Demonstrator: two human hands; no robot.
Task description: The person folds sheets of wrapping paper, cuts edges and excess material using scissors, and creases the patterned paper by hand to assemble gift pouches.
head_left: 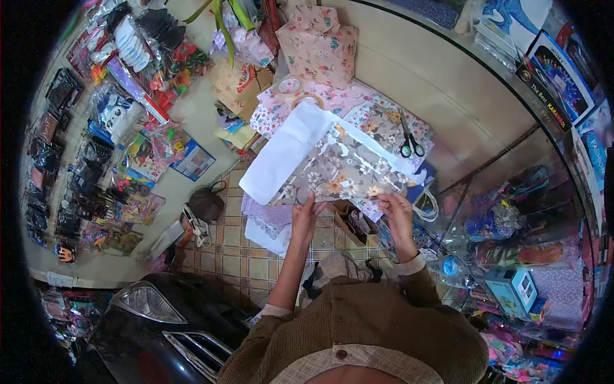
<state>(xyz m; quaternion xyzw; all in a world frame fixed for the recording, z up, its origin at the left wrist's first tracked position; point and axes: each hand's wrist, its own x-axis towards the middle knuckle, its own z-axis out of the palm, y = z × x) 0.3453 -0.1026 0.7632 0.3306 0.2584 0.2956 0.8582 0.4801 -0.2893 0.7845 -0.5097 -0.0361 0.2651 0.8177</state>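
A sheet of grey-brown floral wrapping paper [342, 169] lies in front of me, with its white reverse side showing at the left and along a folded strip at the top right. My left hand [305, 219] pinches its near edge close to the middle. At the near right corner, my right hand [398, 216] grips the same edge between thumb and fingers. Just beyond the sheet, a pair of black-handled scissors [411, 147] rests on more floral paper. Rolls of tape [290, 85] sit behind it, the nearer one partly covered by the white side.
A pink floral paper bag [318, 48] stands at the back. A glass-edged counter [476, 89] curves along the right. Packaged goods hang on the left wall. A black motorbike [166, 326] is at lower left, and an open cardboard box [355, 225] sits below the paper.
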